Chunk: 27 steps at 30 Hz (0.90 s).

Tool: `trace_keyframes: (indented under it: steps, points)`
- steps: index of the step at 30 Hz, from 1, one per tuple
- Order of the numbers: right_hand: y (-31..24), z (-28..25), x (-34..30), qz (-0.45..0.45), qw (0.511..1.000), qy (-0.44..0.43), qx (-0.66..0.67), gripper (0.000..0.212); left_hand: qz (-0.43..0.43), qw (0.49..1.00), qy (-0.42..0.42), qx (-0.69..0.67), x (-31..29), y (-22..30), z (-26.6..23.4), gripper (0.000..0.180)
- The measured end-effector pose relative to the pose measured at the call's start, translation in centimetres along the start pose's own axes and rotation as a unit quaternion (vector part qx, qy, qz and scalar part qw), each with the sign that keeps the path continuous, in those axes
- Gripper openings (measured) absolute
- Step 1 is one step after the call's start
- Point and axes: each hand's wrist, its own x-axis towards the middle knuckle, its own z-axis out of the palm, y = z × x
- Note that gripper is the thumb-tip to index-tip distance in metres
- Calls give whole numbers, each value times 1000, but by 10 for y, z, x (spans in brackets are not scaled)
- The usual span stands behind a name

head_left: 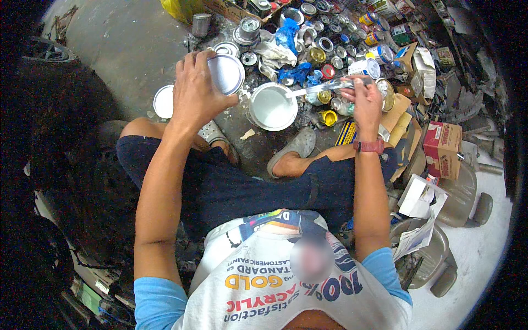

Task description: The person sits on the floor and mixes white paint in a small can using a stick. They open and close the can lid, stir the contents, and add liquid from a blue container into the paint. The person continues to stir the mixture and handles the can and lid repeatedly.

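Observation:
My left hand [193,91] is wrapped round a paint can [226,75], tilted so that its white round end with a metal rim faces up and right. Whether that end is open cannot be told. To its right, a white pail [254,118] stands on the floor between my feet, with pale white paint [272,107] inside. My right hand [364,104] grips a flat stirring stick [330,85] by its dark, smeared end. The stick's white end reaches over the pail's right rim, its tip at the paint.
A white round lid [163,102] lies left of my left hand. Beyond the pail, several paint cans [317,55], white rags [275,55] and blue cloths [287,36] crowd the floor. An opened yellow can [328,117] stands right of the pail. Boxes [441,148] and chairs [454,192] are at the right.

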Motion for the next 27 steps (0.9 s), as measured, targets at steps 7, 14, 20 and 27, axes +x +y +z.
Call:
trace_keyframes:
  steps: [7, 14, 20, 27]
  points:
    - [-2, 37, -22, -133, 928, -285, -198, 16, -6, 1000, 18, -4, -1, 1, -3, 90]
    - [-13, -10, -41, -104, 887, -352, -278, 5, -13, 1000, 15, 0, -2, -5, -2, 94]
    - [-16, -33, -37, -106, 910, -321, -240, 9, -14, 1000, 17, 0, -4, -4, -3, 96]
    - [-28, -54, -28, -49, 956, -243, -156, 5, -34, 999, -7, -16, -1, -2, -3, 95]
